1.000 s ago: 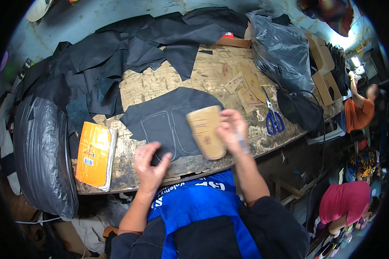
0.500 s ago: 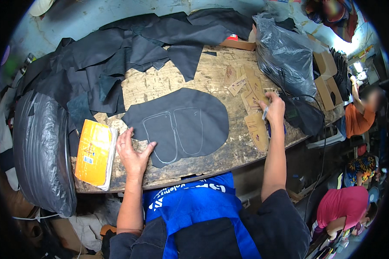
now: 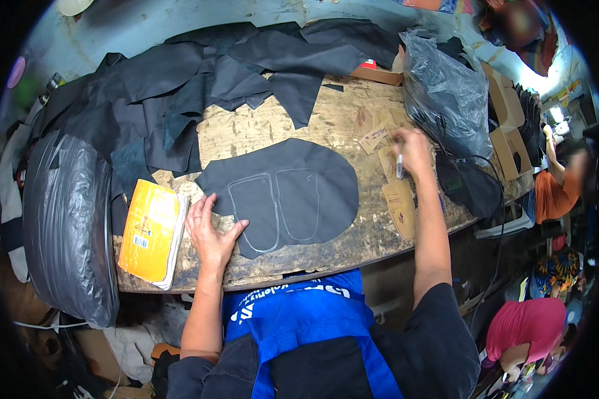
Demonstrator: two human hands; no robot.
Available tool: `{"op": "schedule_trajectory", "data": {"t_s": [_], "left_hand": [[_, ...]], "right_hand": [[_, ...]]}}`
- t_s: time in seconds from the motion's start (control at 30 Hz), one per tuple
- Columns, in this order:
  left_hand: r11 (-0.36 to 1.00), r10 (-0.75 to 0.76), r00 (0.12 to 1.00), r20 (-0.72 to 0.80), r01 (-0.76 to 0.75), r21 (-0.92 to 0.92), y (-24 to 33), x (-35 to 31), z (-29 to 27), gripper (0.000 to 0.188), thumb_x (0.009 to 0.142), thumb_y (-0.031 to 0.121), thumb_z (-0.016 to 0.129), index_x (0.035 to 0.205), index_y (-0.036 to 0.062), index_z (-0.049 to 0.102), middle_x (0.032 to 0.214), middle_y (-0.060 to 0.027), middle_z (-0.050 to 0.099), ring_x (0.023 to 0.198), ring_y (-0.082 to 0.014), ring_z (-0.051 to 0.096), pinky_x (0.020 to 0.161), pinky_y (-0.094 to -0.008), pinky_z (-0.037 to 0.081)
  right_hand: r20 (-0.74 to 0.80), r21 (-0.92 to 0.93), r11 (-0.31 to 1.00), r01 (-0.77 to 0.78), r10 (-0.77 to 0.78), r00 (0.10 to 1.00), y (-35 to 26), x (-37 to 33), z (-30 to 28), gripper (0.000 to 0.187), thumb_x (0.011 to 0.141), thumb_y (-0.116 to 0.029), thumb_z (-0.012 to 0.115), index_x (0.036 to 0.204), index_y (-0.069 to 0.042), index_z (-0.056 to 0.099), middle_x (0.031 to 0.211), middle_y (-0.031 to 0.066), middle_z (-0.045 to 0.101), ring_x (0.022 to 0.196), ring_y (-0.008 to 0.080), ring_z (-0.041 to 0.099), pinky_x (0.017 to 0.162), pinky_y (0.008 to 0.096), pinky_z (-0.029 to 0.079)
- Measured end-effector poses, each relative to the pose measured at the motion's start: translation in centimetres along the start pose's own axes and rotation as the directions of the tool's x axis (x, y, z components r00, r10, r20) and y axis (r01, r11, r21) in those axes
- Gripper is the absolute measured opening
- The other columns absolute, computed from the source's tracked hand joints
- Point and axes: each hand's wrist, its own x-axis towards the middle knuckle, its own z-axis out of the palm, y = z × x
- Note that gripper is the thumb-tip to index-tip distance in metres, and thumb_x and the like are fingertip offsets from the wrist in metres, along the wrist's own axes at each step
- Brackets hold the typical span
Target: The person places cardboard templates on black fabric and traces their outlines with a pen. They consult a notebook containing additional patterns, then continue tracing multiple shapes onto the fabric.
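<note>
Dark leather piece [image 3: 293, 189] lies flat at centre frame on the worn wooden bench [image 3: 259, 130], with two pale traced outlines side by side on its lower left part. Left hand [image 3: 209, 229], lower left of centre, is spread open, palm down, with fingertips on the piece's left edge and the heel of the hand on bare wood; it grasps nothing. Right hand [image 3: 411, 149], right of centre, is closed around a slim pen-like marker [image 3: 399, 166]; the tip is hard to make out at this angle. It hovers over tan card patterns [image 3: 400, 206] lying just right of the piece.

Handling judgement: the piece looks thin, limp and light. It would likely fold if lifted by one corner and slide on the wood unless pinned. Best held flat under an open palm, or taken at two edge points.

Around it: a heap of dark offcuts [image 3: 199, 80] in the upper left, a yellow packet [image 3: 146, 229] at left beside a black-wrapped roll [image 3: 63, 219], and a black plastic bag [image 3: 446, 100] at upper right.
</note>
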Motion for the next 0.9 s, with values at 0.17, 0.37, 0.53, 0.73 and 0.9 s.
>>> {"op": "schedule_trajectory", "data": {"t_s": [0.17,0.37,0.53,0.73,0.9], "left_hand": [[0.990,-0.122,0.992,-0.039,0.119,-0.073,1.0,-0.3,0.1,0.071,0.053,0.020,0.087,0.118,0.0073,0.059,0.104,-0.0125,0.061,0.103,-0.0294,0.054,0.091,-0.0395,0.042],[0.764,-0.295,0.936,0.192,0.351,-0.541,1.9,-1.1,0.6,0.046,0.068,-0.005,0.070,0.113,-0.0008,0.062,0.081,-0.0051,0.059,0.064,-0.0080,0.055,0.062,-0.0219,0.049],[0.812,-0.395,0.894,0.211,0.447,-0.375,0.8,-1.1,-1.5,0.044,0.067,0.003,0.073,0.107,-0.0088,0.062,0.084,-0.0101,0.063,0.061,-0.0093,0.055,0.060,-0.0212,0.050],[0.911,-0.380,0.925,0.012,0.376,-0.169,-0.4,3.3,-0.2,0.073,0.068,0.023,0.081,0.127,-0.0031,0.048,0.081,-0.0123,0.065,0.065,-0.0189,0.059,0.063,-0.0331,0.050],[0.786,-0.416,0.889,0.190,0.457,-0.416,-0.9,4.8,1.0,0.065,0.069,0.006,0.076,0.127,0.0026,0.046,0.065,-0.0022,0.055,0.058,-0.0119,0.053,0.060,-0.0268,0.046]], "right_hand": [[0.168,-0.022,0.997,-0.077,0.079,0.983,-5.2,1.0,2.3,0.048,0.065,-0.038,0.081,0.094,-0.003,0.070,0.087,0.0206,0.068,0.090,0.0358,0.064,0.081,0.0425,0.050],[0.032,-0.018,0.998,-0.055,0.056,0.998,-7.3,1.1,1.6,0.025,0.073,-0.016,0.071,0.094,-0.003,0.070,0.084,0.0215,0.067,0.078,0.0335,0.067,0.073,0.0413,0.053],[-0.321,0.668,0.736,0.107,0.156,0.934,-8.4,0.5,-0.2,0.018,0.081,0.001,0.061,0.098,0.001,0.068,0.085,0.0156,0.068,0.068,0.0207,0.068,0.057,0.0285,0.053],[-0.066,0.998,-0.011,0.069,0.179,0.982,-11.9,0.5,3.3,0.019,0.090,-0.002,0.059,0.108,0.003,0.058,0.093,0.0120,0.064,0.060,0.0149,0.065,0.044,0.0189,0.045],[0.037,0.990,-0.139,0.001,0.266,0.963,-14.5,-0.8,9.1,0.021,0.091,-0.007,0.058,0.109,0.004,0.053,0.085,0.0136,0.064,0.060,0.0184,0.066,0.046,0.0211,0.048]]}}
